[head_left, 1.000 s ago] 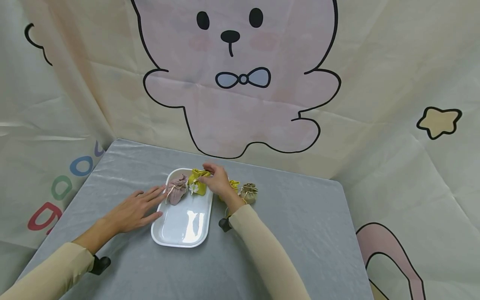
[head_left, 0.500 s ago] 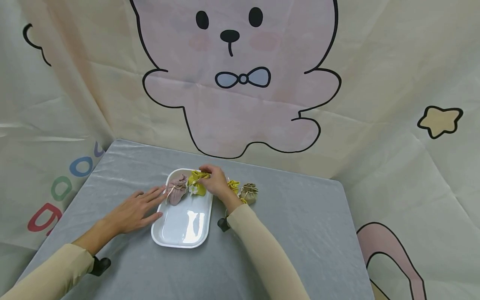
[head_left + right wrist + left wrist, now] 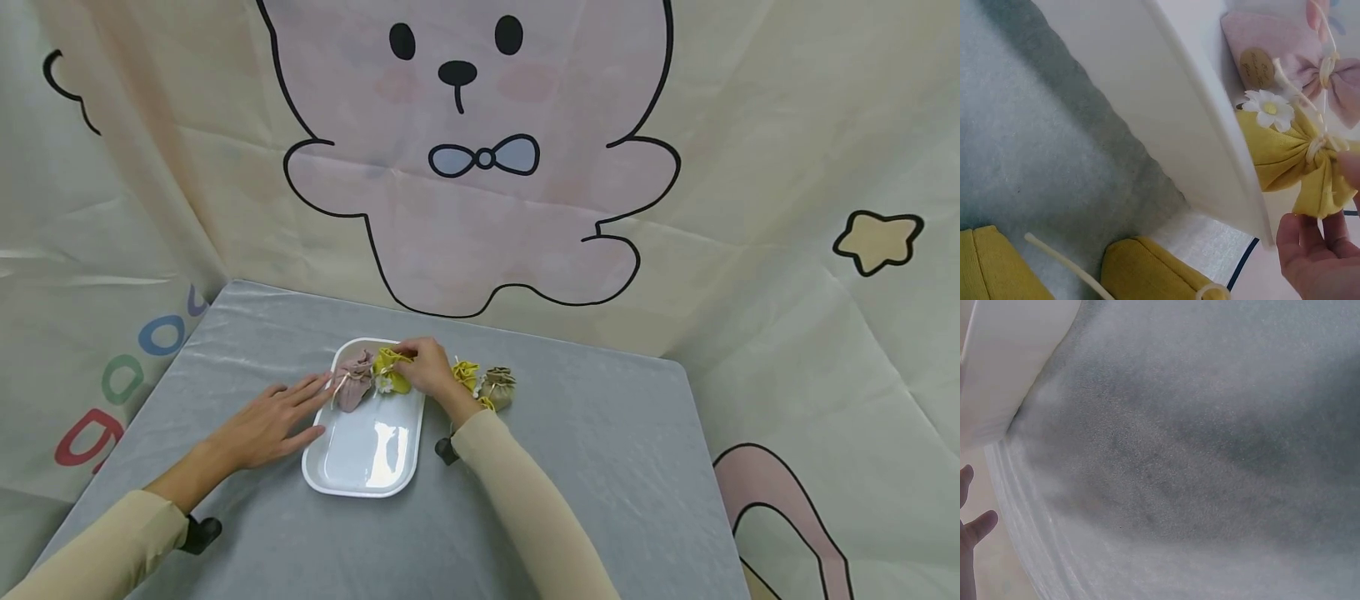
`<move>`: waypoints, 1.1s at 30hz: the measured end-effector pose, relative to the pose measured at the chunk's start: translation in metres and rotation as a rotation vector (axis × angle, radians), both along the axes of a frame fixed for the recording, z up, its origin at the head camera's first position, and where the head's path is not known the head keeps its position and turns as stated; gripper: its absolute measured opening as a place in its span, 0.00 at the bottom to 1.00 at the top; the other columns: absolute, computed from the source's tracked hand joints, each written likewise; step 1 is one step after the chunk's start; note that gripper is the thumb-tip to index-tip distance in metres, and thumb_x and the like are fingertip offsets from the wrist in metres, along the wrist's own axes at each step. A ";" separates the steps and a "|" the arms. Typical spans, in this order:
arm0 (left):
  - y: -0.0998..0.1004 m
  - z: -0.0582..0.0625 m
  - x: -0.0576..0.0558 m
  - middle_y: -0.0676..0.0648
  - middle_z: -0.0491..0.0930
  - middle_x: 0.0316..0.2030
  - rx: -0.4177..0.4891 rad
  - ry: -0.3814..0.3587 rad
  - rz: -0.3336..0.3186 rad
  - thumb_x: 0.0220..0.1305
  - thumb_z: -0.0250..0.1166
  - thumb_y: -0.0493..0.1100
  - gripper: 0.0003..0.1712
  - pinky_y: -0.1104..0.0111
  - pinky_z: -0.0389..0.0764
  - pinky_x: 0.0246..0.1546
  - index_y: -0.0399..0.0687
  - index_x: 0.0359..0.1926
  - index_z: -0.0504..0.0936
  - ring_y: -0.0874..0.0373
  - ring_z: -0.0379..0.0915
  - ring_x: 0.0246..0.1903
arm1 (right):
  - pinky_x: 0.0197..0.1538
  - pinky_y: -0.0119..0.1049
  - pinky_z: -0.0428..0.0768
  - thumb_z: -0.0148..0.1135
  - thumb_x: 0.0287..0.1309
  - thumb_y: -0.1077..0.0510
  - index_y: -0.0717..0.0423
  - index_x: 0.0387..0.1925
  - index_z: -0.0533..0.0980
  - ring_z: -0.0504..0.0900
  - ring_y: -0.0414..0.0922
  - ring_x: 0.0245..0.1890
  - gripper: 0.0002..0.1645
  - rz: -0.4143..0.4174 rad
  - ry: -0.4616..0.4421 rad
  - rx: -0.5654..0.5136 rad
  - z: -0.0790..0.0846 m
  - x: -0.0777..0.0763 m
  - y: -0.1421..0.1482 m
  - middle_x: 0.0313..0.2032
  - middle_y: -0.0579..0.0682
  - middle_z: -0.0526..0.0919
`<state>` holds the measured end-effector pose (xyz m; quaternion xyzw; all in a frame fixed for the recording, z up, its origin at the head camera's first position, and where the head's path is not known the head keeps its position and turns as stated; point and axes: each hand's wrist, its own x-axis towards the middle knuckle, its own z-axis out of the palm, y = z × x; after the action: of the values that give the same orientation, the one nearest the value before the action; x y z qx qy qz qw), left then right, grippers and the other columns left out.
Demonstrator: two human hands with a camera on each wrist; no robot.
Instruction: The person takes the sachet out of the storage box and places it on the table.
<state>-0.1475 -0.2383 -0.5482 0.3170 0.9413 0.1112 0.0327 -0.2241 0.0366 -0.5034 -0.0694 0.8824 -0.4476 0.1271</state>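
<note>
A white tray [image 3: 363, 454] lies on the table. At its far left corner is a pink drawstring pouch [image 3: 354, 385], which has a round tag [image 3: 1256, 67] in the right wrist view. Beside it, at the tray's far end, my right hand [image 3: 426, 368] pinches the gathered top of a yellow drawstring pouch [image 3: 1275, 147] with a white flower [image 3: 1269, 110]. My left hand [image 3: 273, 421] touches the tray's left rim, its fingers straight and spread. The left wrist view catches only some fingertips at its left edge, plus the tray's side [image 3: 1013, 359].
Right of the tray, another yellow pouch [image 3: 466, 372] and an olive pouch [image 3: 498, 387] stand close together, partly behind my right wrist. Two yellow pouch bodies show low in the right wrist view. A grey cloth covers the table [image 3: 600, 467]; a printed curtain [image 3: 480, 233] hangs behind it.
My right hand has shifted slightly left with the yellow pouch, bringing it closer to the pink one. My left hand stays in place at the tray rim.
</note>
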 end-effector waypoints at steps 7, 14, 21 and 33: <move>0.000 0.001 0.001 0.38 0.60 0.73 0.006 -0.002 -0.004 0.69 0.61 0.56 0.38 0.41 0.67 0.60 0.44 0.73 0.65 0.41 0.62 0.69 | 0.51 0.31 0.79 0.67 0.61 0.66 0.57 0.49 0.85 0.81 0.42 0.47 0.14 0.008 0.024 0.007 -0.004 0.001 0.000 0.46 0.51 0.87; 0.000 0.000 0.001 0.38 0.60 0.73 0.004 0.000 0.000 0.69 0.61 0.56 0.38 0.40 0.67 0.60 0.44 0.73 0.65 0.41 0.62 0.69 | 0.42 0.28 0.78 0.69 0.60 0.64 0.59 0.47 0.86 0.81 0.39 0.39 0.13 0.036 0.055 -0.012 -0.006 0.002 0.001 0.41 0.51 0.87; 0.000 -0.001 0.000 0.38 0.60 0.73 0.003 0.007 -0.001 0.69 0.61 0.57 0.38 0.41 0.67 0.60 0.44 0.73 0.65 0.41 0.61 0.69 | 0.36 0.25 0.76 0.68 0.60 0.65 0.60 0.44 0.86 0.77 0.36 0.33 0.10 0.030 0.065 -0.033 -0.004 0.002 0.002 0.36 0.50 0.87; 0.000 0.001 0.001 0.38 0.60 0.73 0.007 0.020 -0.015 0.69 0.61 0.56 0.38 0.41 0.68 0.59 0.44 0.73 0.65 0.42 0.62 0.69 | 0.39 0.28 0.77 0.67 0.62 0.63 0.58 0.42 0.87 0.78 0.38 0.36 0.08 0.016 0.158 0.000 0.002 0.003 0.006 0.36 0.48 0.85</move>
<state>-0.1464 -0.2383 -0.5468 0.3251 0.9388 0.1111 0.0230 -0.2208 0.0429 -0.5019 -0.1113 0.8892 -0.4395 0.0607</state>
